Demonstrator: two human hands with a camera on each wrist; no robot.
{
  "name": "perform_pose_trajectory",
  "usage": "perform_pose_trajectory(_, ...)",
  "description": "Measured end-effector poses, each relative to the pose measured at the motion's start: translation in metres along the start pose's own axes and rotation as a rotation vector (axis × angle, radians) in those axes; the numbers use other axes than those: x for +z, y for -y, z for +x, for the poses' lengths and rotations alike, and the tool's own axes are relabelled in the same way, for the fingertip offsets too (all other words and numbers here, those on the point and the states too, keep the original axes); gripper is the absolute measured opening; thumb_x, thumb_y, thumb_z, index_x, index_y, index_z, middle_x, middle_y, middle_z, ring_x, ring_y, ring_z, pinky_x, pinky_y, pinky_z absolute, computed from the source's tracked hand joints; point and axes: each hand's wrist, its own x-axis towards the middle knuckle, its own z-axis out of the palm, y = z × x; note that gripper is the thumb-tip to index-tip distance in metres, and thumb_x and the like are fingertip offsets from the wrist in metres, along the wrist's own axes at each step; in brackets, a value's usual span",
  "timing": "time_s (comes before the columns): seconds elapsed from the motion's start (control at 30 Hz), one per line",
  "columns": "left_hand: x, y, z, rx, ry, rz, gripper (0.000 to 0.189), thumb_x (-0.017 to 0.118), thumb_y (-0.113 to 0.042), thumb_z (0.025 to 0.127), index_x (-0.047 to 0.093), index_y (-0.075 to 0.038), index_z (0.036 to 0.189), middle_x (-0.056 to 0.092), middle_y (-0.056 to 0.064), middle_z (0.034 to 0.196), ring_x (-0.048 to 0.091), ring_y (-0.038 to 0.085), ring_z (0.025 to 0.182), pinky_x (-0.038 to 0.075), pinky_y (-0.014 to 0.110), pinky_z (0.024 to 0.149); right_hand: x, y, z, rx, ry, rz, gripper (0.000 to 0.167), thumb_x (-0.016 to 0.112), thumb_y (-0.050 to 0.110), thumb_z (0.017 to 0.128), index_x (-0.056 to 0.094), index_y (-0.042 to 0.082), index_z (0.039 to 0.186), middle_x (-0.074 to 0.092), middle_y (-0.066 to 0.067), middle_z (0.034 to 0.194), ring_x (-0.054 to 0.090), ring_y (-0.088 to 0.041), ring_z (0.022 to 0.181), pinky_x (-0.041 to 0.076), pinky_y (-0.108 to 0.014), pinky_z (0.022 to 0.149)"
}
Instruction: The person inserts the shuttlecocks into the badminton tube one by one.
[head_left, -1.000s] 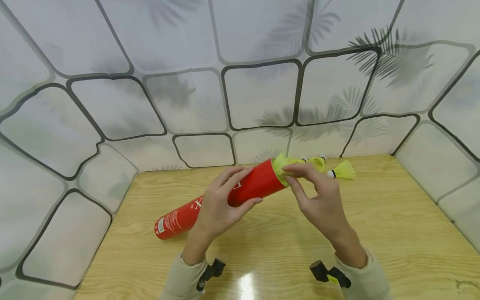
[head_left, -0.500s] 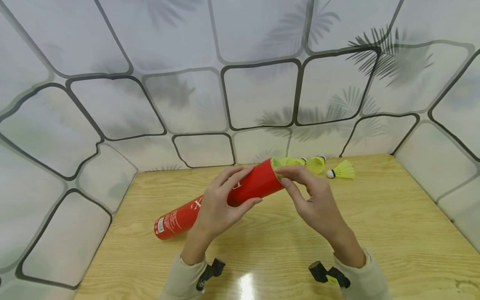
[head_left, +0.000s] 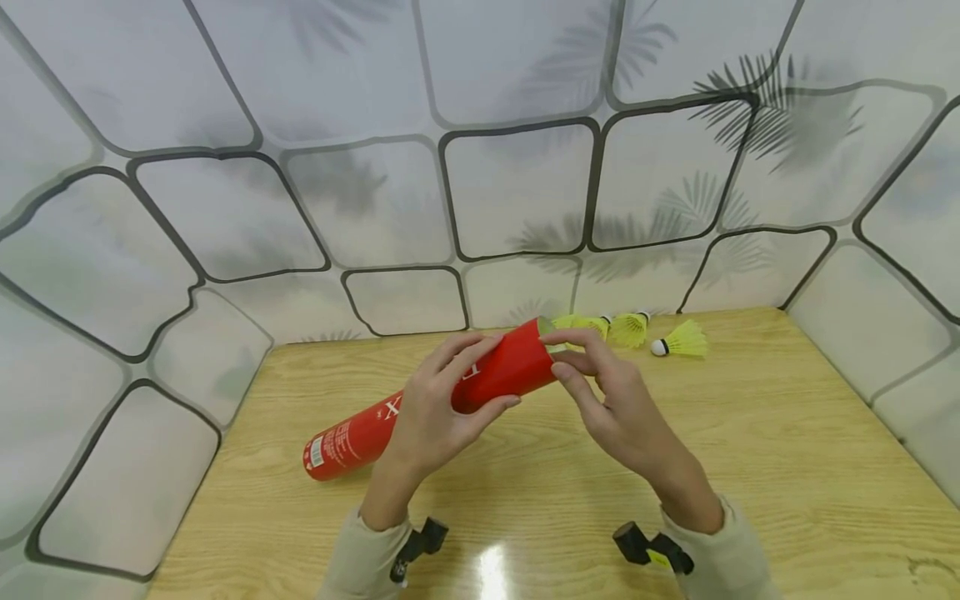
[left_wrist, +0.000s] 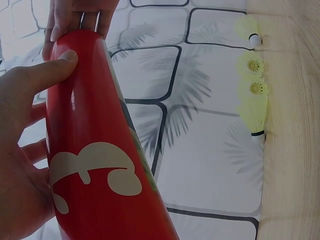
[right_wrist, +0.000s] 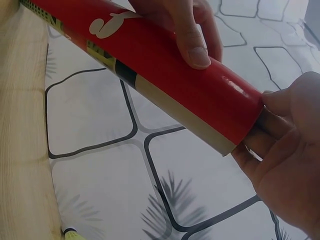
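Your left hand (head_left: 435, 407) grips the tube (head_left: 517, 369); your right hand (head_left: 621, 408) reaches inside, its hold hidden. Likely step: insertion; next, withdraw straight.

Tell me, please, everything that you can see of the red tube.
The red tube is a long, glossy, seemingly cardboard cylinder with pale lettering, a barcode and a multicoloured side strip. It tilts up rightward, its lower end apparently on the table. The left hand grips it; the right hand has fingers inside its open mouth.
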Motion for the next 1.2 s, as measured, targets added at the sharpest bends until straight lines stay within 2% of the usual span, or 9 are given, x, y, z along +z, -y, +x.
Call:
perform_pose_trajectory(0.17, 0.0, 0.001, 0.0, 0.004, -0.005, 0.0, 0.066, 0.089, -0.026, 0.082, 0.062, -0.017, 0.141, 0.06, 0.005, 0.136, 0.062, 0.022, 0.116, 0.06, 0.038, 0.085, 0.0, -0.001, 0.0, 0.007, -0.001, 0.001, 0.038, 0.057, -0.007, 0.1, 0.053, 0.003, 0.136, 0.066, -0.013, 0.132, 0.07, -0.022, 0.113, 0.055, -0.027, 0.094)
perform_pose_trajectory(0.37, 0.0, 0.002, -0.001, -0.008, -0.004, -0.005, 0.066, 0.088, -0.027, 0.083, 0.061, -0.018, 0.142, 0.06, 0.003, 0.137, 0.061, 0.021, 0.118, 0.06, 0.037, 0.086, -0.013, -0.008, 0.0, 0.007, -0.052, 0.036, 0.038, 0.059, -0.009, 0.098, 0.055, 0.002, 0.135, 0.072, -0.01, 0.12, 0.069, -0.018, 0.112, 0.055, -0.027, 0.095)
perform_pose_trajectory(0.5, 0.0, 0.002, -0.001, -0.015, -0.01, -0.009, 0.066, 0.088, -0.027, 0.083, 0.061, -0.019, 0.142, 0.06, 0.002, 0.137, 0.06, 0.02, 0.119, 0.06, 0.038, 0.086, -0.029, -0.018, -0.001, 0.003, -0.133, 0.047, 0.039, 0.059, -0.015, 0.095, 0.056, -0.002, 0.133, 0.072, -0.012, 0.116, 0.068, -0.017, 0.11, 0.053, -0.026, 0.097)
perform_pose_trajectory(0.63, -0.001, 0.002, 0.0, -0.019, -0.013, -0.008, 0.066, 0.088, -0.027, 0.083, 0.061, -0.019, 0.143, 0.06, 0.002, 0.137, 0.06, 0.02, 0.119, 0.059, 0.038, 0.087, -0.047, -0.031, -0.002, 0.016, -0.241, 0.016, 0.041, 0.061, -0.018, 0.093, 0.059, -0.003, 0.131, 0.071, -0.016, 0.116, 0.068, -0.017, 0.108, 0.053, -0.023, 0.094)
perform_pose_trajectory(0.8, -0.002, 0.002, 0.0, -0.021, -0.017, -0.006, 0.066, 0.088, -0.026, 0.083, 0.061, -0.019, 0.143, 0.06, 0.003, 0.137, 0.06, 0.021, 0.119, 0.06, 0.038, 0.086, -0.069, -0.049, -0.004, 0.041, -0.358, -0.077, 0.04, 0.064, -0.017, 0.092, 0.06, -0.005, 0.13, 0.07, -0.02, 0.117, 0.068, -0.014, 0.108, 0.051, -0.022, 0.095)
perform_pose_trajectory(1.0, -0.004, 0.001, 0.0, -0.023, -0.018, -0.013, 0.066, 0.088, -0.026, 0.083, 0.061, -0.019, 0.143, 0.06, 0.003, 0.137, 0.061, 0.021, 0.119, 0.06, 0.037, 0.086, -0.093, -0.076, -0.011, 0.146, -0.455, -0.199, 0.039, 0.068, -0.01, 0.092, 0.061, -0.004, 0.13, 0.067, -0.016, 0.122, 0.062, -0.012, 0.114, 0.048, -0.02, 0.096)
perform_pose_trajectory(1.2, -0.007, 0.001, 0.001, -0.021, -0.025, -0.007, 0.066, 0.088, -0.026, 0.083, 0.061, -0.018, 0.142, 0.061, 0.004, 0.136, 0.061, 0.021, 0.118, 0.06, 0.037, 0.086, -0.11, -0.107, -0.02, 0.303, -0.514, -0.263, 0.042, 0.07, -0.001, 0.094, 0.06, 0.0, 0.135, 0.064, -0.008, 0.128, 0.058, -0.009, 0.117, 0.046, -0.019, 0.096)
